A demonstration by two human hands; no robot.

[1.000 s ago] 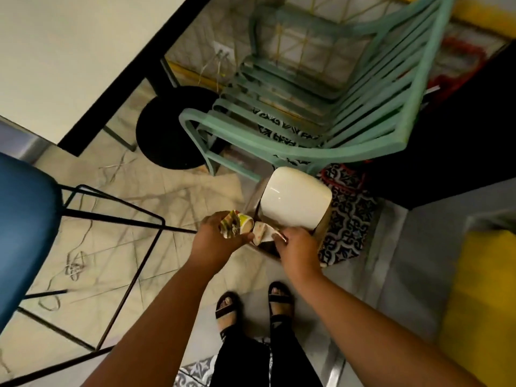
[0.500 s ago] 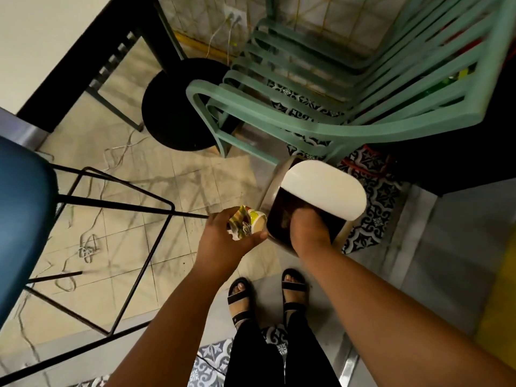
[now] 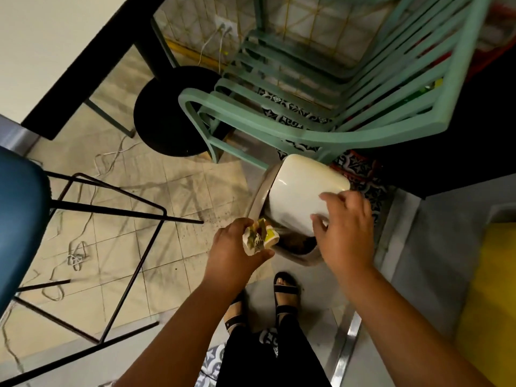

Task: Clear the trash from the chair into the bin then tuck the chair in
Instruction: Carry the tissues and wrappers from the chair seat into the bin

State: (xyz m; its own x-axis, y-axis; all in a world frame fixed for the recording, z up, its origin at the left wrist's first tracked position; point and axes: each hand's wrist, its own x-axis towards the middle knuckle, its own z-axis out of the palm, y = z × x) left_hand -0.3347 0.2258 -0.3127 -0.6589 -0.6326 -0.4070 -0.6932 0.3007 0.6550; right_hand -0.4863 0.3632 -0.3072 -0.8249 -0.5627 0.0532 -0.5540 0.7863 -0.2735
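Left hand (image 3: 234, 248) was clamped on the crumpled wrapper (image 3: 259, 237), bin opening (image 3: 296, 241) just right of it, right hand (image 3: 344, 227) loosely spread on the swing lid (image 3: 301, 194).

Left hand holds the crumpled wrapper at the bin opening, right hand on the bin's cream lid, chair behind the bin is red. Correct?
Not quite: the chair is mint green, as the head view shows. The rest holds: left hand holds the crumpled wrapper at the bin opening, right hand on its cream lid.
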